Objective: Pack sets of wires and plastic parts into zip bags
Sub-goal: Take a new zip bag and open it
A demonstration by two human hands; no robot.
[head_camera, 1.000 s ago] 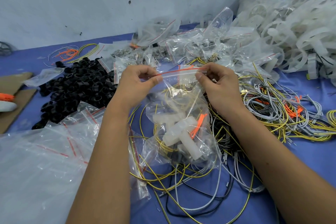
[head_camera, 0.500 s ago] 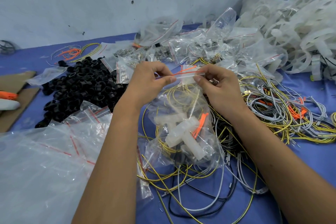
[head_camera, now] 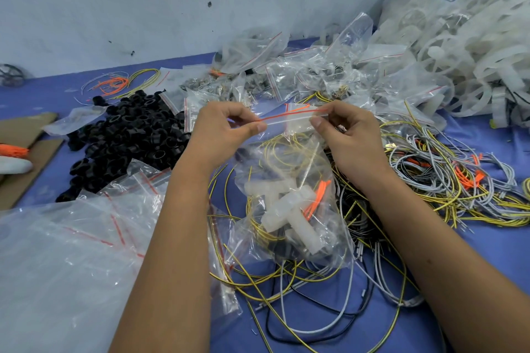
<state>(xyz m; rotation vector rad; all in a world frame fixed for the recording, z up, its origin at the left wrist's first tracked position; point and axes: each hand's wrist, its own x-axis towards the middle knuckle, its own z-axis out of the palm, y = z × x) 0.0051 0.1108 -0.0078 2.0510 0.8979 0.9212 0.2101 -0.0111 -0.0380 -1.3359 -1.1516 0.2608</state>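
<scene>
A clear zip bag (head_camera: 289, 203) hangs in front of me, filled with white plastic parts (head_camera: 289, 209), yellow wire and an orange wire tip. My left hand (head_camera: 220, 135) pinches the left end of its red zip strip (head_camera: 286, 116). At the strip's right end, my right hand (head_camera: 347, 135) pinches it too. The strip runs stretched and nearly straight between them. The bag's bottom rests on loose wires.
A pile of black plastic rings (head_camera: 126, 140) lies left of my hands. Empty zip bags (head_camera: 71, 252) cover the near left. Packed bags (head_camera: 301, 77) are heaped at the back. Tangled wires (head_camera: 447, 178) spread right, white plastic parts (head_camera: 473, 46) far right, cardboard (head_camera: 25, 163) far left.
Both hands have kept pinching the zip strip. They drew close together half a second ago and have spread apart again, pulling the strip straight.
</scene>
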